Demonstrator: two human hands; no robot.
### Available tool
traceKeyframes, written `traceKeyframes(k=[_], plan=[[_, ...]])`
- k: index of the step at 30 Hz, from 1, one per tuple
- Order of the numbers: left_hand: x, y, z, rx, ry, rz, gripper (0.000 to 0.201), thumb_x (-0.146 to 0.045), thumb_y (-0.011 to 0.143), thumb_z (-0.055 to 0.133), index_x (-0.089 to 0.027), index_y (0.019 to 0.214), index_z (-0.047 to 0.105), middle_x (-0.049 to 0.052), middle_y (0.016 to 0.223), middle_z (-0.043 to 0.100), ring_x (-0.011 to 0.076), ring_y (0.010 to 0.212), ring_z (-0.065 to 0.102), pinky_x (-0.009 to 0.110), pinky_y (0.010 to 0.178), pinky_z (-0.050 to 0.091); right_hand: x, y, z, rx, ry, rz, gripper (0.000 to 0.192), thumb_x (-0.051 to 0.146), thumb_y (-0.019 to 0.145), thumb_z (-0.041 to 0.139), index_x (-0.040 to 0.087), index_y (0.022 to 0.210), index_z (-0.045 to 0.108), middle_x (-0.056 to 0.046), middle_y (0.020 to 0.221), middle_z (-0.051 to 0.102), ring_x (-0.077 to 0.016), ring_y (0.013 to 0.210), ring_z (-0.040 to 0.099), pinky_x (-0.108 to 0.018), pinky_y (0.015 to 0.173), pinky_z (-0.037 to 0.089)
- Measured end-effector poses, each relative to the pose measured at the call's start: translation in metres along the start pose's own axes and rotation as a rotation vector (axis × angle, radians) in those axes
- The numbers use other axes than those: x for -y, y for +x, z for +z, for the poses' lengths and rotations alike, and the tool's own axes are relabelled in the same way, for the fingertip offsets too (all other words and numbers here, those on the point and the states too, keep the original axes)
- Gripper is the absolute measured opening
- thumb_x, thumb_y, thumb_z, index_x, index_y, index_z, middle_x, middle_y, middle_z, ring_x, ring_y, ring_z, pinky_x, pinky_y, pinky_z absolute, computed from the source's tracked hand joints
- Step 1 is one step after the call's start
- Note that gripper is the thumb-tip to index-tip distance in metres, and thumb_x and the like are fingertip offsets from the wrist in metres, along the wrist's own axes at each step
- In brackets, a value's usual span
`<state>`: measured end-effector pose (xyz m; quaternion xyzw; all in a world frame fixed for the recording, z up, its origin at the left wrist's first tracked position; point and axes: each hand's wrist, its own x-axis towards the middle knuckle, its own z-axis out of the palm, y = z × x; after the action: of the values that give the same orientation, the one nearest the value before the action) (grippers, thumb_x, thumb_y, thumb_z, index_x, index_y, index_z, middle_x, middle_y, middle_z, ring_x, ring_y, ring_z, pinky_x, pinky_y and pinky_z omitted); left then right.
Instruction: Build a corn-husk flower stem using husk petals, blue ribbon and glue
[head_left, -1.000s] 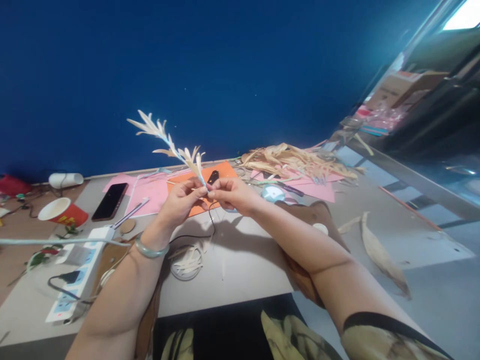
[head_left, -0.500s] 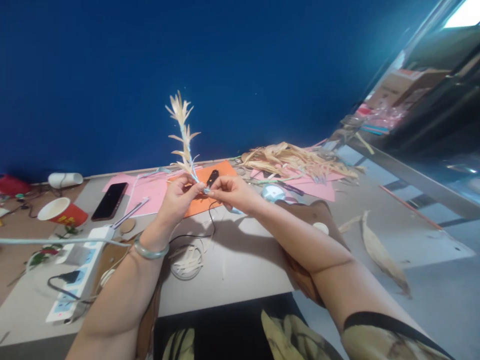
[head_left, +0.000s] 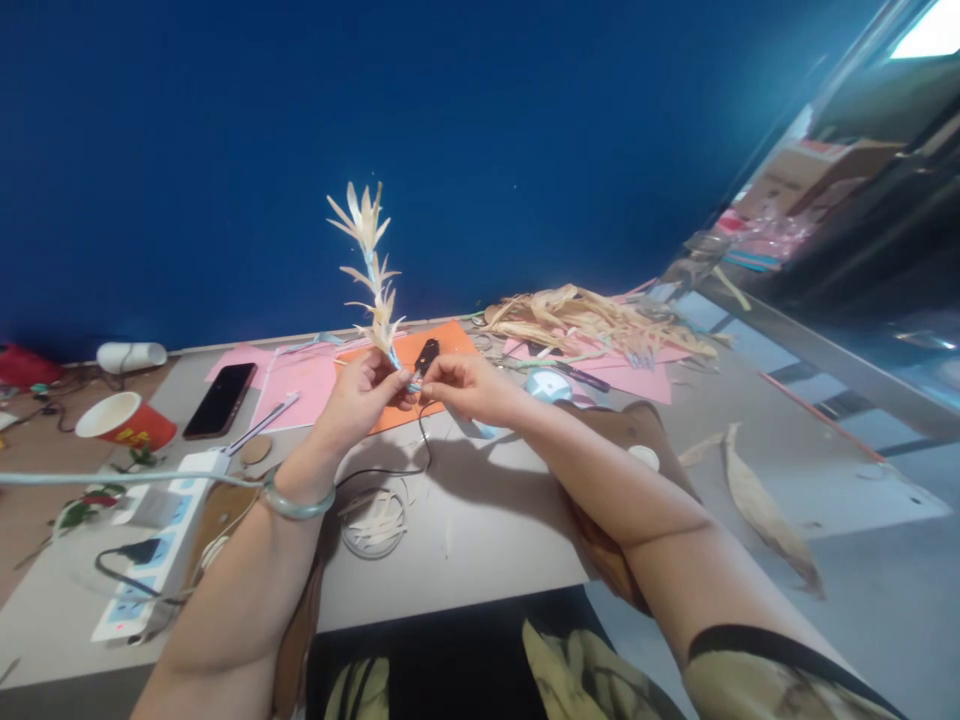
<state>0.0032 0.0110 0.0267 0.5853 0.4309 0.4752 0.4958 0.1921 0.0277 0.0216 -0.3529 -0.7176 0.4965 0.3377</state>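
Note:
Upright against the blue wall stands a husk-leaf sprig (head_left: 369, 225), its pale pointed leaves set in tiers along a stem with light-blue wrapping. My left hand (head_left: 361, 398), a jade-coloured bangle on its wrist, is closed around the lower stem. My right hand (head_left: 474, 388) pinches at the blue-wrapped bottom end, its fingertips close to those of the left. Below the right hand hangs a bit of light-blue strip (head_left: 484, 430), partly hidden by the fingers. Orange paper (head_left: 450, 338) lies behind the hands, with a black tool (head_left: 427, 355) on it.
Dried husks (head_left: 577, 315) are heaped at the back right, near a light-blue roll (head_left: 547, 385). A round dish (head_left: 373, 525) of pale strips sits in front. Leftward are a phone (head_left: 220, 400), a paper cup (head_left: 127, 420) and a power strip (head_left: 161, 540).
The sprig has turned about its stem, so its leaves fan out differently. Both hands keep nearly the same place, with small finger shifts at the stem's lower end.

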Motion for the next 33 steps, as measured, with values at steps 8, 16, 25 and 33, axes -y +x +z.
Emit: traceKeyframes(k=[8, 16, 25, 33], plan=[[0.002, 0.0, 0.004, -0.012, 0.1, 0.033, 0.037, -0.042, 0.076, 0.076, -0.018, 0.074, 0.05, -0.001, 0.06, 0.063, 0.0121, 0.053, 0.063, 0.022, 0.048, 0.051, 0.006, -0.002, -0.002, 0.027, 0.003, 0.068, 0.011, 0.024, 0.081, 0.064, 0.014, 0.077, 0.063, 0.004, 0.053, 0.056, -0.008, 0.043, 0.054, -0.019, 0.043, 0.04], [-0.005, -0.003, 0.005, 0.061, 0.068, 0.04, 0.036, -0.042, 0.08, 0.073, -0.019, 0.073, 0.046, -0.006, 0.052, 0.055, 0.0073, 0.038, 0.052, 0.017, 0.037, 0.039, 0.006, -0.003, 0.003, 0.017, 0.089, 0.025, 0.02, 0.03, 0.081, 0.07, 0.016, 0.077, 0.056, 0.006, 0.052, 0.055, -0.0059, 0.04, 0.05, -0.017, 0.04, 0.039], [-0.004, -0.002, 0.005, 0.11, 0.02, -0.025, 0.042, -0.049, 0.075, 0.075, -0.018, 0.081, 0.047, -0.002, 0.058, 0.064, 0.0128, 0.039, 0.062, 0.02, 0.037, 0.047, 0.003, 0.002, -0.005, 0.012, 0.079, 0.058, 0.016, 0.028, 0.077, 0.073, 0.014, 0.074, 0.066, 0.005, 0.052, 0.056, -0.0033, 0.037, 0.04, -0.016, 0.035, 0.031], [-0.001, -0.003, 0.004, 0.136, 0.021, -0.07, 0.043, -0.05, 0.077, 0.074, -0.019, 0.081, 0.045, -0.002, 0.061, 0.064, 0.0166, 0.048, 0.068, 0.025, 0.043, 0.056, 0.001, 0.002, -0.009, 0.132, 0.202, 0.092, 0.018, 0.029, 0.079, 0.072, 0.013, 0.075, 0.063, 0.003, 0.053, 0.059, -0.0084, 0.046, 0.058, -0.018, 0.045, 0.044]])
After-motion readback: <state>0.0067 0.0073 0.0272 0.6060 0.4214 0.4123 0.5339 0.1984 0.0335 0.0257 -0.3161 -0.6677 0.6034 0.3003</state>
